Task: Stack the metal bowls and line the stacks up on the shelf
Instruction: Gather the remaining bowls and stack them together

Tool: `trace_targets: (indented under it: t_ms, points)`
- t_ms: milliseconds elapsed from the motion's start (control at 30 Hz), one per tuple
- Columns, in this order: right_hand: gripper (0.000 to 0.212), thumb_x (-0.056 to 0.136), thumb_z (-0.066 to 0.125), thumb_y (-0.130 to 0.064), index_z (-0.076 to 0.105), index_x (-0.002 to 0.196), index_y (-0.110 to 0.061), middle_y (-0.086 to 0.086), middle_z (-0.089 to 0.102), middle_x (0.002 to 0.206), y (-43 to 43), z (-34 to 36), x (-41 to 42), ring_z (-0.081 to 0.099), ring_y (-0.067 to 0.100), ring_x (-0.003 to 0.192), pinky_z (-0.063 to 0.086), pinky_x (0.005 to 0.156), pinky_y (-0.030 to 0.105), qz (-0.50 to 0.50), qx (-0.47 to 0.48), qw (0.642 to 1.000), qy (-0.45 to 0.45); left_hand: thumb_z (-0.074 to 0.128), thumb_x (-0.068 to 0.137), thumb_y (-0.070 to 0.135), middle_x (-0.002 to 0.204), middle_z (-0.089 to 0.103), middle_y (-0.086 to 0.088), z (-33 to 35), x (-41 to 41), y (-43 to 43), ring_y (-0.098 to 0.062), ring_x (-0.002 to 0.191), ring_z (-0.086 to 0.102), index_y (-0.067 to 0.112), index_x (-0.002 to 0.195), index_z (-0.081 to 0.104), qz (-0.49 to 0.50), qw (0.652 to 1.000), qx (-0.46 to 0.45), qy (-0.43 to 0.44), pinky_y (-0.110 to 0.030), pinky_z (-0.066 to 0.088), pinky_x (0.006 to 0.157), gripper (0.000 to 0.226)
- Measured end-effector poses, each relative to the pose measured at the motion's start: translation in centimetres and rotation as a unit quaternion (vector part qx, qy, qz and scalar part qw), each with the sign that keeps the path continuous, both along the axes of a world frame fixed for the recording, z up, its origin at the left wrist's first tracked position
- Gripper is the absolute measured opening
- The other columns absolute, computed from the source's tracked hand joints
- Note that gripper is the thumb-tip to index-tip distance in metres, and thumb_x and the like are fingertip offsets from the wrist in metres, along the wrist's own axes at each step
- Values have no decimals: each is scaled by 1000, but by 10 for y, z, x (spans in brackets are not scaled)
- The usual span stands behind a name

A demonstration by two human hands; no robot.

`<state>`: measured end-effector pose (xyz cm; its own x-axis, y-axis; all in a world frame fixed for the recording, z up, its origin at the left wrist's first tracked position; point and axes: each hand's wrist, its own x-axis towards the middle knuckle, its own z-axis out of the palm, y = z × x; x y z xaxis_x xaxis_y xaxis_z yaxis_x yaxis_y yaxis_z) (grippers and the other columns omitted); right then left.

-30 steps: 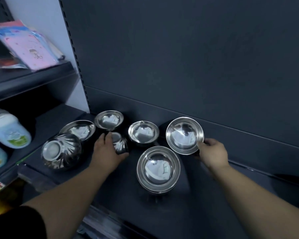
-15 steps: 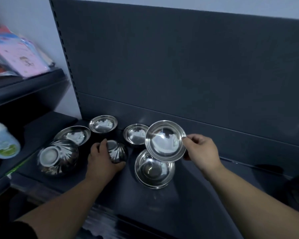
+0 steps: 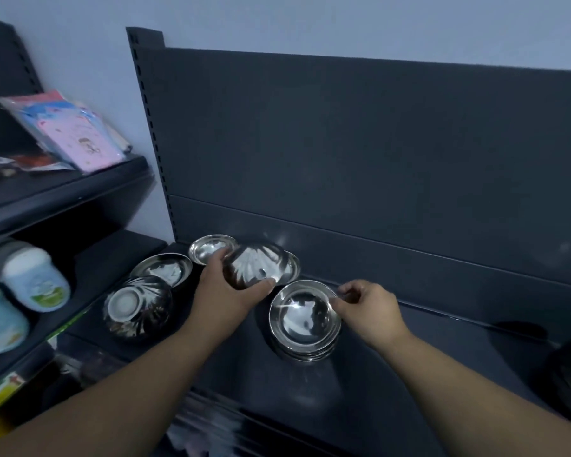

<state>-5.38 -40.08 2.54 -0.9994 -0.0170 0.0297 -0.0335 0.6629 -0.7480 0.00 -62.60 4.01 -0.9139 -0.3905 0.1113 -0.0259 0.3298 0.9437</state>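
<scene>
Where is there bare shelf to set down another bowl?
Bare shelf runs right of the bowl stack to the dark object at the right edge. Crowded: the back-left corner, where loose bowls and the upturned bowl sit close together.

Bare shelf [image 3: 475, 338] is lying open right of the bowl stack [image 3: 305, 324] and along the front edge, as far as a dark object [image 3: 567, 377] at the far right. An upturned bowl [image 3: 139, 308], a wide bowl [image 3: 164, 268] and a smaller bowl [image 3: 208, 250] are crowding the left corner, leaving narrow gaps. The back panel [image 3: 343, 159] is closing off the rear, while the left hand [image 3: 225, 291], gripping a tilted bowl [image 3: 254, 265], and the right hand [image 3: 366, 308], pinching the stack's rim, are blocking the middle.
</scene>
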Motion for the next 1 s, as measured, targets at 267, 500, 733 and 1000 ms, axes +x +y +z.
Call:
trace_targets:
  t_ms: [267,500,733,1000]
  points:
    - [30,82,75,-16,72,109,-30,-11,71,102,-6,24,0,67,5,94,53,91,25,106,-153,977,107,77,76,37,113,63,14,17,-1,25,1,101,61,34,121,51,-156,984,62,-55,-17,49,83,52]
    - [11,83,73,-33,73,73,-27,-11,68,63,-3,26,-5,58,-4,59,41,57,5,32,-76,990,112,56,70,66,102,70,3,9,4,25,-8,90,69,27,113,59,-143,984,92,-60,-28,58,75,58]
    - [17,77,79,-38,73,79,-22,-11,70,75,-1,9,-4,65,1,73,47,66,14,16,-22,999,42,57,88,36,91,68,-1,-27,-6,13,-17,80,67,26,105,64,-92,977,-156,-112,-36,54,82,21]
    - [27,81,69,-50,72,80,-23,-10,69,71,7,2,1,64,6,69,46,59,17,-26,-24,999,31,48,94,41,92,67,6,-45,-6,17,-14,86,64,33,99,62,-118,974,-135,-137,-35,54,82,17]
